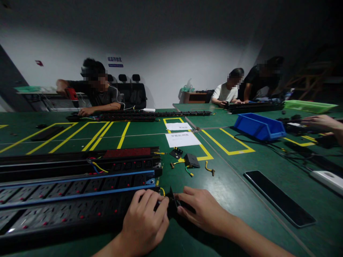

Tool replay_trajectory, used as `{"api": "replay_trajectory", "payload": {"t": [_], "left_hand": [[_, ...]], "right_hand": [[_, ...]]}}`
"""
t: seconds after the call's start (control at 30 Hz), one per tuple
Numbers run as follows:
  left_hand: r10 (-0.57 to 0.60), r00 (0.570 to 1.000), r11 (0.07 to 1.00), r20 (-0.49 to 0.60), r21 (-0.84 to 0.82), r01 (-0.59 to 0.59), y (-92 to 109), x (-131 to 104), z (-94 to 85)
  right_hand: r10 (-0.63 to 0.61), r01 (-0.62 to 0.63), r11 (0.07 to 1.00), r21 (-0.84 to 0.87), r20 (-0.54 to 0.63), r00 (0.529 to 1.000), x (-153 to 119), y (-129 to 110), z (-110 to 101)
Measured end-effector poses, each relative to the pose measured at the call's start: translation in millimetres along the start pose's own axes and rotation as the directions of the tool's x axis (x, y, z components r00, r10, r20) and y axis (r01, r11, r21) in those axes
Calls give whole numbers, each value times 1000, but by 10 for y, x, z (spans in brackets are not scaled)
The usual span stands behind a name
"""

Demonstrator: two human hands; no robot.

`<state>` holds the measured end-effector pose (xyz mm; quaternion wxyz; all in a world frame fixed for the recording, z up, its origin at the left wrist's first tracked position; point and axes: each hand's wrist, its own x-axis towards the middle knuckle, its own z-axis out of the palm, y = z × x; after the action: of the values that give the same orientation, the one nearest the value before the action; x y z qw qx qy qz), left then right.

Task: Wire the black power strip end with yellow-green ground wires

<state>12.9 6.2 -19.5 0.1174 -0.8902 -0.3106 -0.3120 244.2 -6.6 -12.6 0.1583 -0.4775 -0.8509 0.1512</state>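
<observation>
A long black socket strip with red dots lies at the lower left, its right end under my left hand. The fingers of my left hand are bent and closed around that end, where a short yellow wire sticks out. My right hand pinches a small black end plate, which stands upright just right of the strip's end. Whether plate and strip touch is hidden by the fingers. A blue-edged strip lies directly behind.
Beyond my hands lie a black box-shaped part, short wires and white papers. A phone, blue bin and white power strip are at right. Across the table, a person holds a red drill; another hand reaches in at right.
</observation>
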Motion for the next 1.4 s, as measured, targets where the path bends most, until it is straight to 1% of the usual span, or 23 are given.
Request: {"api": "replay_trajectory", "payload": {"t": [0.17,0.43,0.6,0.77,0.9,1.07,1.27,1.4], "left_hand": [[1,1000,1000,7,-6,-1,0,-1,0],[-9,1000,1000,4,-19,9,8,11,-17],[-6,1000,1000,7,-21,6,7,16,-21],[-8,1000,1000,4,-16,8,5,11,-14],[-6,1000,1000,-1,-14,6,6,10,-15],[-7,1000,1000,-5,-12,7,11,15,-18],[1,1000,1000,-6,-3,-1,2,3,-9],[7,1000,1000,-9,-7,-7,-2,-9,5]], "right_hand": [[0,0,1000,-1,-5,1000,4,-3,15],[40,-41,999,-32,-25,999,16,-43,32],[37,-39,998,-53,-35,999,23,-41,47],[49,-51,995,-80,-35,998,23,-45,31],[53,-55,998,-40,-46,998,8,-40,10],[51,-52,998,-20,-56,997,0,-7,44],[84,-83,996,26,-43,996,8,-4,32],[99,-98,992,74,-11,995,3,11,4]]}}
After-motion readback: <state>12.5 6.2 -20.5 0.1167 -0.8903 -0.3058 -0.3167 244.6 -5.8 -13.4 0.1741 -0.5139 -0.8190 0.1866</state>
